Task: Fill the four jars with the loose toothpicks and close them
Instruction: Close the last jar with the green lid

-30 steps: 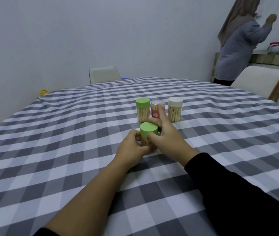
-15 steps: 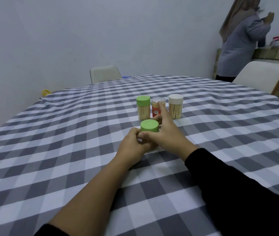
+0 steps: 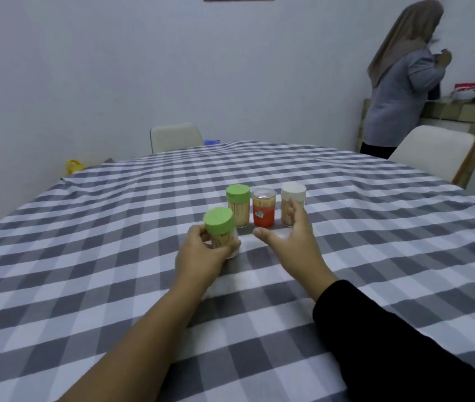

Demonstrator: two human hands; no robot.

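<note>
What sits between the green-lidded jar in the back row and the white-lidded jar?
In the head view, a clear-lidded jar with a red label stands between the back green-lidded jar and the white-lidded jar, all upright.

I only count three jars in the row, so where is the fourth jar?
In the head view, the fourth jar, green-lidded, is gripped by the left hand on the checked table, just in front and left of the row's green-lidded jar.

Pale wall (image 3: pixel 114 68) — two cream chairs (image 3: pixel 176 137)
</note>
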